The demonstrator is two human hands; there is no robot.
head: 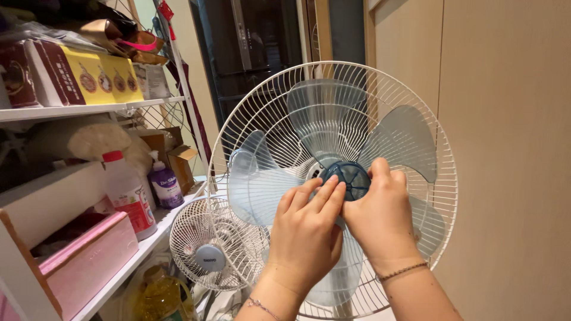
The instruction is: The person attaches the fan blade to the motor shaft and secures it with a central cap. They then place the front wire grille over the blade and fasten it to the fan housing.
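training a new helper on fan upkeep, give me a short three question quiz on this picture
1. True or false: the front grille is fitted over the translucent blue plastic fan blades.
2. Which part do both hands touch? A) the white wire rear guard B) the round dark blue plastic hub cap C) the white bottle with a red cap
3. Fill in: a second, smaller white wire fan stands to the lower ____ of the big one.

Key
1. False: the blades are bare, only the rear guard is behind them.
2. B: the left hand and the right hand both have fingers on the cap.
3. left
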